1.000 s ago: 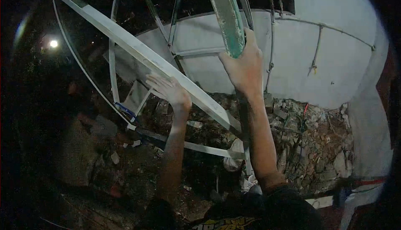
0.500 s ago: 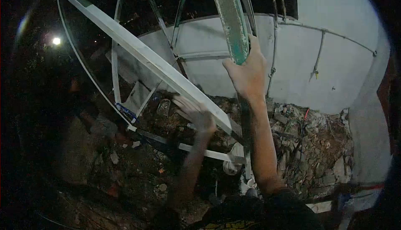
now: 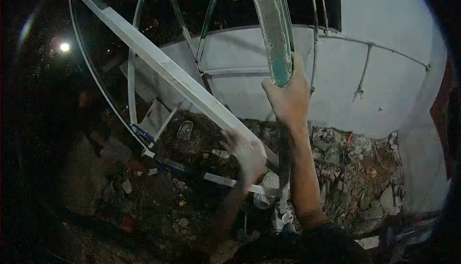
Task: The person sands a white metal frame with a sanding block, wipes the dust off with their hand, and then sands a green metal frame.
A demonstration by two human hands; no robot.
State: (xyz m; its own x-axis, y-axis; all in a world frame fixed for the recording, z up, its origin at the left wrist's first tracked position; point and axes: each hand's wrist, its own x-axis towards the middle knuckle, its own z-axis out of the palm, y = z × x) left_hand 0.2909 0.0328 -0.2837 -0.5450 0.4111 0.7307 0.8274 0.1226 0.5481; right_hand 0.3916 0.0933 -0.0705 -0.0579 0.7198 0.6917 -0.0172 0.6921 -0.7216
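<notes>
My right hand (image 3: pixel 289 98) is wrapped round the lower part of a worn green metal bar (image 3: pixel 272 29), with its thumb on the near side. The bar's green paint is rubbed and patchy. My left hand (image 3: pixel 247 152), somewhat blurred, lies against the lower end of a white-painted beam (image 3: pixel 177 78) that slants up to the far left. Its fingers look stretched and apart, and I make out nothing in them. The beam's upper end is dark green. Below my left hand runs a short pale bar (image 3: pixel 230 181).
A white wall (image 3: pixel 249 93) with thin pipes (image 3: pixel 370 67) stands ahead. Rubble (image 3: pixel 355 168) covers the ground at its foot. More metal struts (image 3: pixel 132 81) cross on the left, and a white cup (image 3: pixel 287 217) sits low near my body. A bright lamp (image 3: pixel 65 47) shines at far left.
My left hand has slid down and right along the white beam to its lower end. My right hand keeps its hold on the green bar; the view has shifted slightly.
</notes>
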